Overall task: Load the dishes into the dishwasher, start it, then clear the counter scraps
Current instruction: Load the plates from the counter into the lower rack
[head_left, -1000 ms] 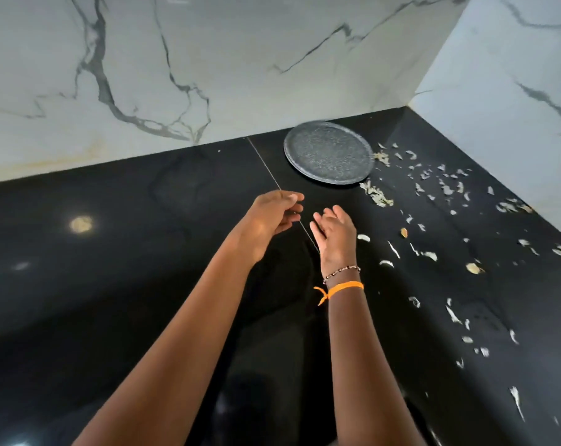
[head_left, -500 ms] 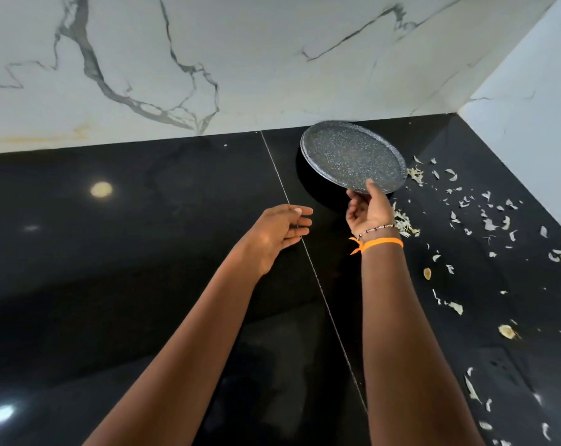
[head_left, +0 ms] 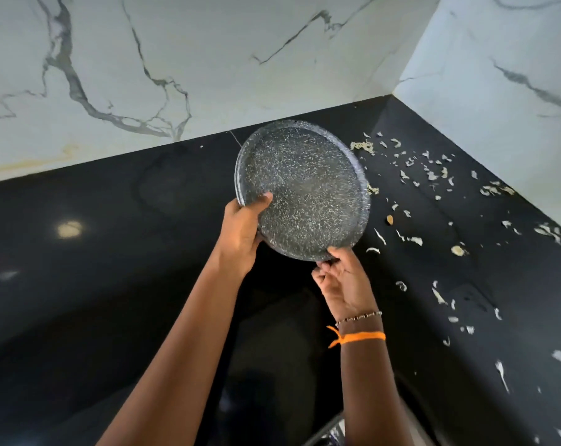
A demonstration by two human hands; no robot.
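So a second ago the plate [head_left: 308,191] was lying flat on the tabletop [head_left: 111,252] by the scraps [head_left: 427,169] — now it's up off it and tilted toward me. My left hand [head_left: 240,233], which was just hovering, has grabbed its left rim, thumb on top — my right hand [head_left: 342,278] slid to the bottom edge.

Home kitchen, likely. Glossy black stone desk [head_left: 79,284] runs into corner, backed by white marble-look wall panels [head_left: 208,59] with grey veins. Speckled grey plate [head_left: 305,194] held in fingers. Pale food scraps [head_left: 433,175] strewn right of fingers. Metallic edge [head_left: 329,429] below fingers, perhaps sink or rack; too blurred to tell.
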